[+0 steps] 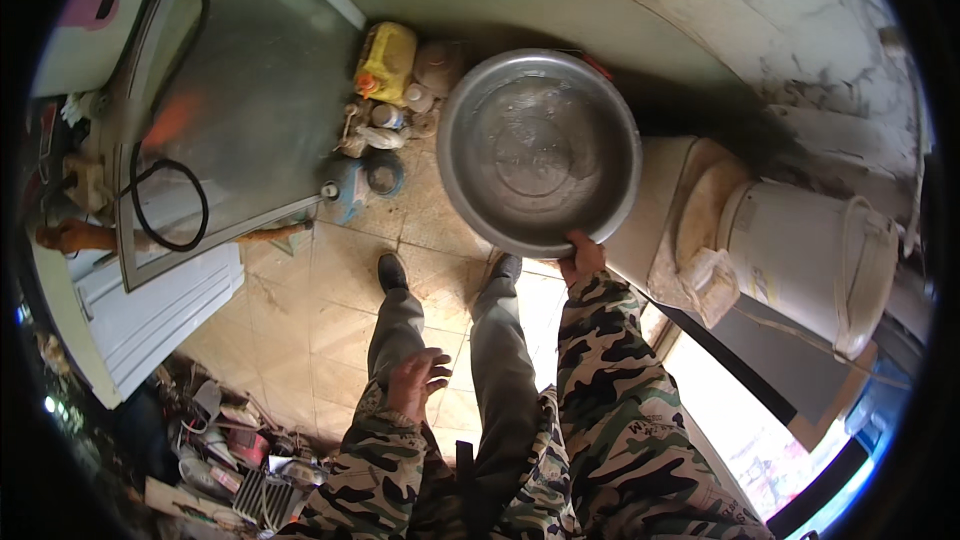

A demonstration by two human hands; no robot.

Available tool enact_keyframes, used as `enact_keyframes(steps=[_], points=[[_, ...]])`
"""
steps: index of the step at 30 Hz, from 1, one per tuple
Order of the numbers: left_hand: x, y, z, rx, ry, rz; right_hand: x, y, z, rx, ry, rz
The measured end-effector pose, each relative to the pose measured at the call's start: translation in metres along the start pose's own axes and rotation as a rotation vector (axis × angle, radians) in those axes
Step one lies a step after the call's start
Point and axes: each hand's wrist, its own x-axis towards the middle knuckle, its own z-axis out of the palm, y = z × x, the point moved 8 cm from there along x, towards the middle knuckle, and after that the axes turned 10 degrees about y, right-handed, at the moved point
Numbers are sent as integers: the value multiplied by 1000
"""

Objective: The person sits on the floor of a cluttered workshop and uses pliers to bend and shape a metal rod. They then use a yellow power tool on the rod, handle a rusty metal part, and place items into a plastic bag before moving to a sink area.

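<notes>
A wide, round grey basin (540, 145) is in front of me, its inside wet with a little water or streaks at the bottom. My right hand (582, 258) grips its near rim, thumb over the inner side and the fingers hidden beneath. Lower and to the left, my left hand (415, 382) hangs in front of my leg with its fingers apart and slightly bent, holding nothing. Whether the basin is lifted or rests on something underneath cannot be made out.
A yellow jug (386, 62) and several bottles stand left of the basin. To the right are a white bucket (795, 258) and a dirty whitish container (690, 220). A glass panel (260, 100) leans at left above a white cabinet (160, 315). Tools and scrap (240, 450) clutter the lower left.
</notes>
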Motion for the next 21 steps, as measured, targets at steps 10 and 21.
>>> enact_keyframes(steps=[10, 21], points=[[9, 41, -57, 185, -46, -22, -120, 46, -36, 67, -35, -23], [35, -11, -137, 232, -1, 0, -111, 213, -136, -216, 121, 118]])
